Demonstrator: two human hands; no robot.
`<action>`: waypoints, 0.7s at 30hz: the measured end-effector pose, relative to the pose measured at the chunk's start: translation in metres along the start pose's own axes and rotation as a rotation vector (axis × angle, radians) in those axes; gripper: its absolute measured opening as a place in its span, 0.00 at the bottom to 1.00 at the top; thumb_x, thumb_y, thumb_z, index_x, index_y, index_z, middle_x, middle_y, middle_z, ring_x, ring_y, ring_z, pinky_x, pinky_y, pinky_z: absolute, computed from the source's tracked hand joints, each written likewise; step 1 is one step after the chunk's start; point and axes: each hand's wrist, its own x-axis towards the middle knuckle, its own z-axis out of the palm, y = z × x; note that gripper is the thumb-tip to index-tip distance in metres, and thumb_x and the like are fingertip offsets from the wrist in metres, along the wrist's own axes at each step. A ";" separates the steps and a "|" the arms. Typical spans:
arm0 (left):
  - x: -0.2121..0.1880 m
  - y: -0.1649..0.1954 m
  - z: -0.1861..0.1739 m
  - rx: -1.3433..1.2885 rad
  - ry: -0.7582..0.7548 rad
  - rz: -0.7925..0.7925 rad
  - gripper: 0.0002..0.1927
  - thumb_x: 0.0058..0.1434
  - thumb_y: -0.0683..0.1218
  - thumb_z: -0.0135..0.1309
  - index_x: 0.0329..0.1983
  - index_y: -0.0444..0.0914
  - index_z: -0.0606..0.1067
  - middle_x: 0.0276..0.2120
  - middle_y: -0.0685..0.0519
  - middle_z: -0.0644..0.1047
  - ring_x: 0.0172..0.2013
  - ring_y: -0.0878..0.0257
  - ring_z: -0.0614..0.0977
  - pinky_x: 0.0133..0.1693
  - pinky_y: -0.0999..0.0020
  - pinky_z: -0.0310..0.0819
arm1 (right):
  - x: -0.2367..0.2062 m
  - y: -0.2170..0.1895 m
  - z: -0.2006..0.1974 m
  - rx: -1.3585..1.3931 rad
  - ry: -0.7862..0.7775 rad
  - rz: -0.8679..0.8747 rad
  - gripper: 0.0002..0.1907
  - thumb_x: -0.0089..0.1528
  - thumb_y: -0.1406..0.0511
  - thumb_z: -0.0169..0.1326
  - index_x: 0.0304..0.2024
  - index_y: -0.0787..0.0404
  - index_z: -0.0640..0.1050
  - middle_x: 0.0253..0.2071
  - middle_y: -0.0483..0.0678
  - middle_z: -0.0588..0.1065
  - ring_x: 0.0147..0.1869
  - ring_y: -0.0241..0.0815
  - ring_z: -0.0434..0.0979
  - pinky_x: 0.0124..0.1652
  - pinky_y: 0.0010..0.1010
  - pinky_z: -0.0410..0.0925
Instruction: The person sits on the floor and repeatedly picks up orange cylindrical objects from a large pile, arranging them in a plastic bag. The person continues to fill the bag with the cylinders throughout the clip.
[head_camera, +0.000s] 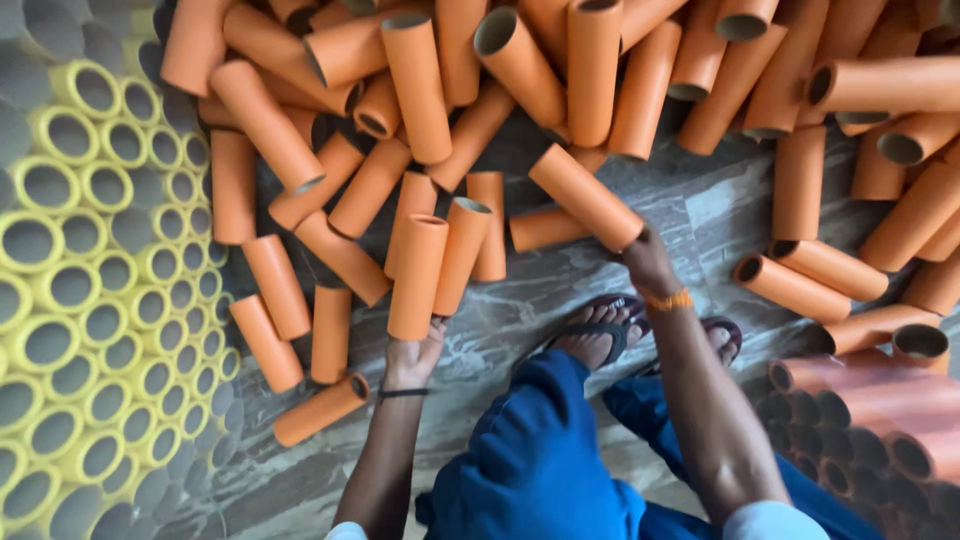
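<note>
My left hand (412, 357) grips the lower end of an orange cardboard tube (418, 275) that stands nearly upright among others. A black band sits on that wrist. My right hand (647, 262), with an orange thread at the wrist, holds the end of another orange tube (583, 194), which slants up to the left. Both tubes belong to a large heap of orange tubes (600, 70) spread over the marbled floor (520, 310).
Yellow-rimmed tubes (70, 300) stand packed on end along the left. Stacked orange tubes (880, 410) lie at the right. My sandalled feet (600, 335) and blue trousers (530, 450) are below the hands. Loose tubes (320, 410) lie near my left arm.
</note>
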 end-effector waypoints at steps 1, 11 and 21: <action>0.008 0.001 0.004 -0.002 0.027 -0.011 0.16 0.67 0.52 0.54 0.54 0.40 0.74 0.49 0.53 0.79 0.50 0.57 0.79 0.55 0.54 0.72 | -0.006 0.004 -0.004 0.068 0.021 -0.058 0.18 0.66 0.72 0.54 0.60 0.66 0.73 0.51 0.49 0.76 0.49 0.38 0.79 0.45 0.31 0.77; 0.052 -0.005 0.043 -0.028 0.176 -0.022 0.16 0.67 0.55 0.55 0.54 0.44 0.75 0.50 0.54 0.80 0.54 0.57 0.79 0.58 0.54 0.72 | 0.005 -0.048 0.008 1.010 -0.068 0.074 0.29 0.65 0.54 0.58 0.65 0.58 0.71 0.65 0.49 0.73 0.69 0.47 0.71 0.66 0.45 0.68; -0.043 -0.060 0.004 -0.081 0.126 -0.194 0.16 0.63 0.47 0.58 0.54 0.40 0.76 0.50 0.51 0.80 0.52 0.55 0.79 0.56 0.52 0.75 | 0.047 -0.049 0.014 1.357 -0.155 0.052 0.29 0.64 0.56 0.60 0.65 0.60 0.72 0.65 0.56 0.71 0.68 0.59 0.70 0.56 0.43 0.73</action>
